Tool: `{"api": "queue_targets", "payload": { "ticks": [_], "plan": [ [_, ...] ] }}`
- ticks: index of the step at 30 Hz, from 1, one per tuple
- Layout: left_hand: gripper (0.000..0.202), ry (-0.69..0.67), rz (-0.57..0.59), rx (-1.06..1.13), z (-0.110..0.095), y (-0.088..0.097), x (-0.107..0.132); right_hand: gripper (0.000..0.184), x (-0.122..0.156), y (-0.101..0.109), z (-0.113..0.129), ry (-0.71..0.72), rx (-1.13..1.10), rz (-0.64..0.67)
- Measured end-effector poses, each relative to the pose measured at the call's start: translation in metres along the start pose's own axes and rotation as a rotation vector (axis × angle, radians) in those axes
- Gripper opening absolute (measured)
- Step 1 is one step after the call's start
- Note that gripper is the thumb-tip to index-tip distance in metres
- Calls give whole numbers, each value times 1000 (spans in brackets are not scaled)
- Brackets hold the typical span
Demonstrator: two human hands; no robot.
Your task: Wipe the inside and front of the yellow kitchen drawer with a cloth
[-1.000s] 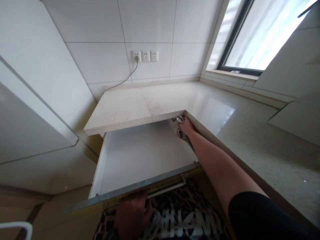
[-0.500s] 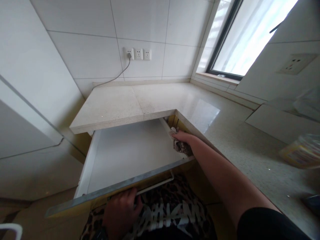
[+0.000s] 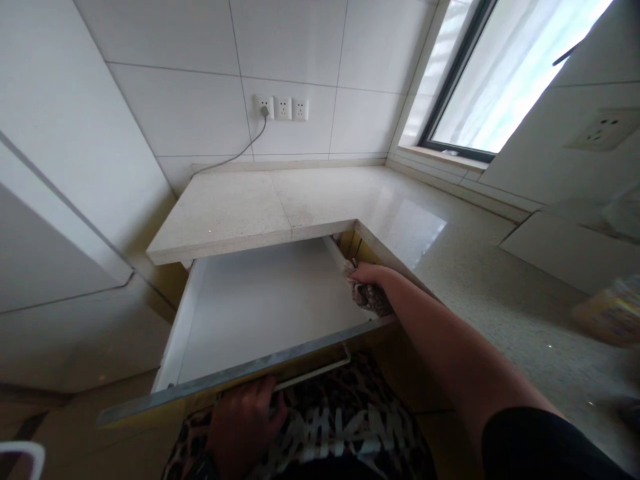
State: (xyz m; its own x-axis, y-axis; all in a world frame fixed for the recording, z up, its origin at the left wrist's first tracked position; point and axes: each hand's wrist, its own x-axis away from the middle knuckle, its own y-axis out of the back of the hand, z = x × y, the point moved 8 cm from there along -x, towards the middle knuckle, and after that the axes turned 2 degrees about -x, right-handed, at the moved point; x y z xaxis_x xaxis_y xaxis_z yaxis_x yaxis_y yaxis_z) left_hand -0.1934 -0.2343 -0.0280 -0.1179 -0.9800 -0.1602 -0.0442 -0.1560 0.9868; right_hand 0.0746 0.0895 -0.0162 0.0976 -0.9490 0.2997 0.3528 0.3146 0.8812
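Note:
A pulled-out white drawer (image 3: 265,300) juts from beneath the pale countertop. At its right side wall, my right hand (image 3: 369,273) is closed on a crumpled, brown-patterned cloth (image 3: 369,296). The cloth lies against the top of that wall, and part of it is hidden by the hand. Below the drawer front, my left hand (image 3: 249,417) is wrapped round the left end of a thin white drawer handle (image 3: 315,375). Its fingers are in shadow.
The L-shaped countertop (image 3: 320,193) runs behind and right of the drawer. On the right stands a yellow-labelled container (image 3: 613,310), blurred. A cord is plugged into wall sockets (image 3: 283,109). A tall white cabinet (image 3: 75,153) rises at left; a window (image 3: 510,73) is at upper right.
The view has shifted slightly, so the scene sits a little further right. Both hands keep their holds; the cloth stays at nearly the same spot on the drawer's right wall.

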Motion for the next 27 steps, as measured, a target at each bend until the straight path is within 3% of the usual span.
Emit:
{"api": "queue_targets", "payload": {
  "ticks": [6, 12, 15, 19, 22, 25, 27],
  "plan": [
    [13, -31, -72, 33, -1, 3, 1, 48, -17, 8, 21, 59, -56, -192],
    [10, -103, -234, 46, 1, 2, 5, 60, 6, 30, 45, 172, -95, -376],
    [10, -120, -294, 54, 1, 5, 6, 61, 36, 51, 65, 270, -88, -431],
    [9, -110, -326, 66, 1, 9, 5, 63, 107, 70, 98, 526, -84, -411],
    [7, -100, -343, 67, 1, 13, 5, 66, 160, 55, 113, 688, 32, -221],
    [6, -99, -373, 65, 1, 16, 5, 65, 194, 28, 112, 704, 176, -114],
    [6, -101, -387, 66, 1, 18, 6, 61, 205, 10, 111, 667, 261, -111]
  ]
}}
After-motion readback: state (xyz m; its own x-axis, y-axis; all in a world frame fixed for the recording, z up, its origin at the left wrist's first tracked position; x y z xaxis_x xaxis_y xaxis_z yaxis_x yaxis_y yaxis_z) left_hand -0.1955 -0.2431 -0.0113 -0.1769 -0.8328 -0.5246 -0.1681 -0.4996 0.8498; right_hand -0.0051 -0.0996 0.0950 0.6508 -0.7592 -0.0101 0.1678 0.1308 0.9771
